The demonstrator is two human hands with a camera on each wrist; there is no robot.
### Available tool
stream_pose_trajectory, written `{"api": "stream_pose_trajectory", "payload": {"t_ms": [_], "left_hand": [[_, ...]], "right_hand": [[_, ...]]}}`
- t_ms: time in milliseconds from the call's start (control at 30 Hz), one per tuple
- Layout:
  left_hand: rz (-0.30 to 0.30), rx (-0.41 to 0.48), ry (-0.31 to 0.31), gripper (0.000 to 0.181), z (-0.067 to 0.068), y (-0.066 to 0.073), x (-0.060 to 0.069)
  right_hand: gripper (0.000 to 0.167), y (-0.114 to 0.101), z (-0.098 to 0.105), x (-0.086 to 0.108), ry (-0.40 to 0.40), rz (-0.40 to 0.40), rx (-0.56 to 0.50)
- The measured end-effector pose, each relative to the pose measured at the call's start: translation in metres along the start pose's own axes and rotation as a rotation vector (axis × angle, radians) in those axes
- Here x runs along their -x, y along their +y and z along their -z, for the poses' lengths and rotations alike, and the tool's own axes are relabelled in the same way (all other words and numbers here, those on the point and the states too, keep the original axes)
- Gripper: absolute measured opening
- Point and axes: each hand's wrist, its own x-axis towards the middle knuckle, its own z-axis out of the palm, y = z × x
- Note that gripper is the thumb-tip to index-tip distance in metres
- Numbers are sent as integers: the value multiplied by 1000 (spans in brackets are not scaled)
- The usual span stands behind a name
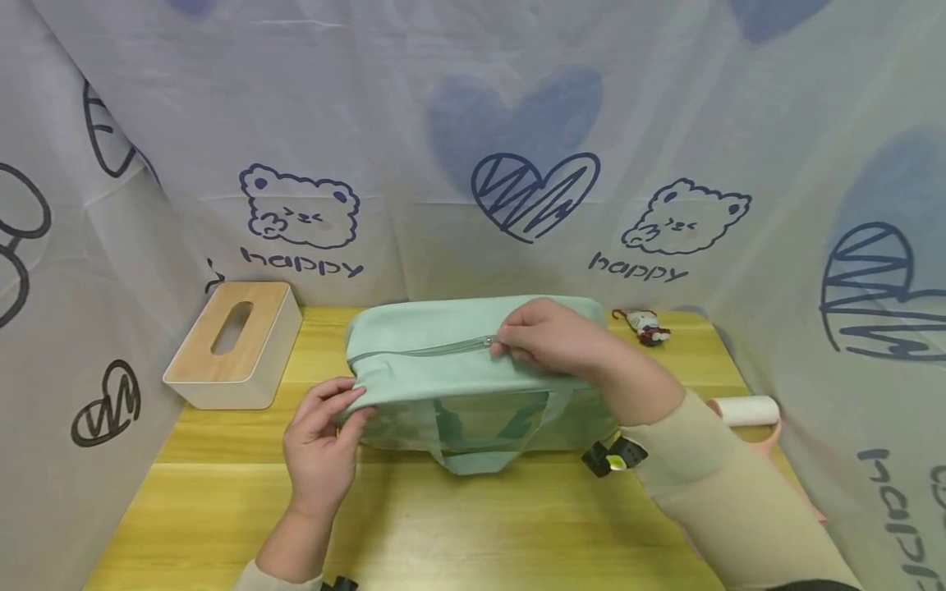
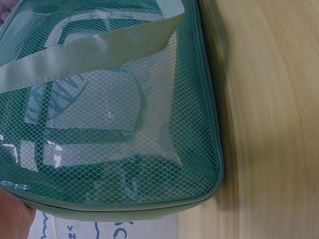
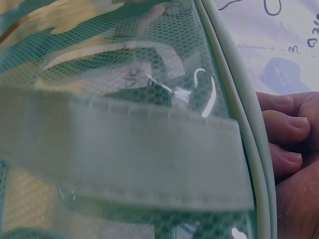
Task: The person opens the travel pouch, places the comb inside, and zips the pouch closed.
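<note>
A mint green bag (image 1: 414, 324) with a clear mesh front and a strap handle (image 1: 480, 462) lies on the wooden table. My right hand (image 1: 550, 336) pinches the zipper pull (image 1: 489, 341) on the bag's top, right of its middle. At the bag's left front corner my left hand (image 1: 323, 435) grips the edge between thumb and fingers. The left wrist view has the mesh panel (image 2: 99, 109) and part of my left hand (image 2: 15, 216) at the lower left. In the right wrist view, curled fingers of my right hand (image 3: 294, 134) show behind the bag's piped edge.
A white tissue box with a wooden lid (image 1: 259, 328) stands left of the bag. Behind the bag at the right lies a small red and white figurine (image 1: 647, 327). A white roll (image 1: 746, 410) with a pink holder is by the right edge. Patterned cloth hangs around the table (image 1: 443, 533).
</note>
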Motion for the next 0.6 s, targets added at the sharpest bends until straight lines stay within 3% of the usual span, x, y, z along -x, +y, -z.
{"api": "stream_pose_trajectory", "payload": {"t_ms": [433,600], "left_hand": [[-2,3,-4,23,1,0,1],[-7,3,-8,23,0,-1,1]], "right_hand": [[29,-26,-35,-24,-54,1,2],[28,-37,-48,-33,-54,-3,-55]]}}
